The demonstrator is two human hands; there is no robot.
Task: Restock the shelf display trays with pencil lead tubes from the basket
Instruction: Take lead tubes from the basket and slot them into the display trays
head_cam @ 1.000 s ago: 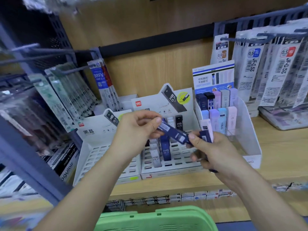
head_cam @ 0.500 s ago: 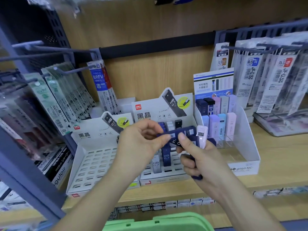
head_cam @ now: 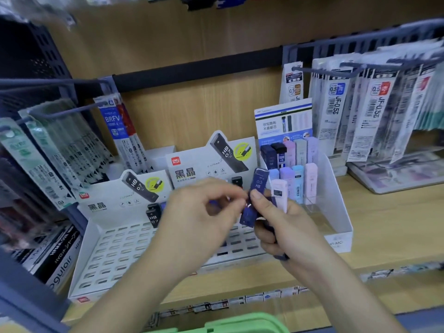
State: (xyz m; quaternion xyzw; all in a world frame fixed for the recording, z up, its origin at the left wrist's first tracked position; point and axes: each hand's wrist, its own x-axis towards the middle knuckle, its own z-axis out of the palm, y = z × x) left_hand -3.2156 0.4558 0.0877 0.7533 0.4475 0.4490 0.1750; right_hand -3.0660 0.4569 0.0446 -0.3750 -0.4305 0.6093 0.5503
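My right hand grips a bundle of dark blue pencil lead tubes; one end pokes out below its fingers. Its thumb presses on an upright blue tube marked 0.5 HB. My left hand has curled fingers and pinches that tube's lower edge. Both hands hover over the middle slotted tray, hiding most of it. The left slotted tray holds one black HB 0.7 tube. The green basket shows at the bottom edge.
A white stepped tray to the right holds pastel and dark lead tubes. Refill packs hang on hooks at left and right. The wooden shelf runs under the trays, with boxed goods at lower left.
The blue tube has turned from lying crosswise between the hands to standing upright at my right thumb. The view has moved closer to the trays.
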